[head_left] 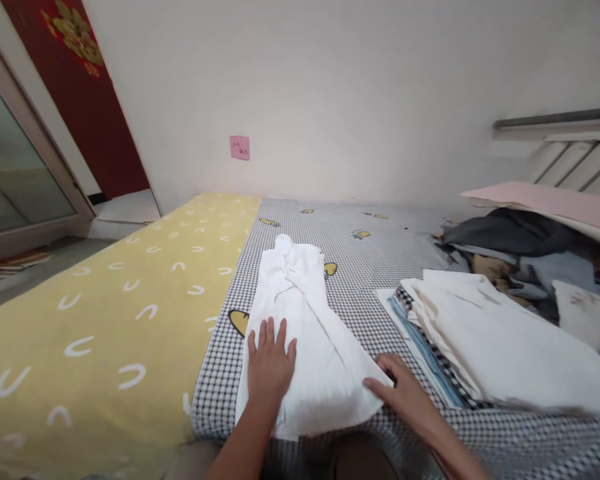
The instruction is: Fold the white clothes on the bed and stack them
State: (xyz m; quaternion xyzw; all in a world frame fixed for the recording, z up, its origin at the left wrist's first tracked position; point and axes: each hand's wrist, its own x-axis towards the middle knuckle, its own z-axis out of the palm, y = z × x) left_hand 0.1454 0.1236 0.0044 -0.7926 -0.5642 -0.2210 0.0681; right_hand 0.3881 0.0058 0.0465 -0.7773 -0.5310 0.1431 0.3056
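Note:
A white shirt (305, 333) lies lengthwise on the checked bedding, folded narrow, with its collar end toward the wall. My left hand (271, 360) rests flat on the shirt's left side, fingers spread. At the lower right, my right hand (397, 387) pinches a corner of the white cloth between thumb and fingers. That corner flares out to the right of the narrower folded part.
A stack of folded clothes (500, 347) lies to the right, a white piece on top. Behind it are a heap of dark clothes (515, 233) and a pink board (550, 200). Yellow bedding (130, 320) covers the left. A pink note (239, 147) is on the wall.

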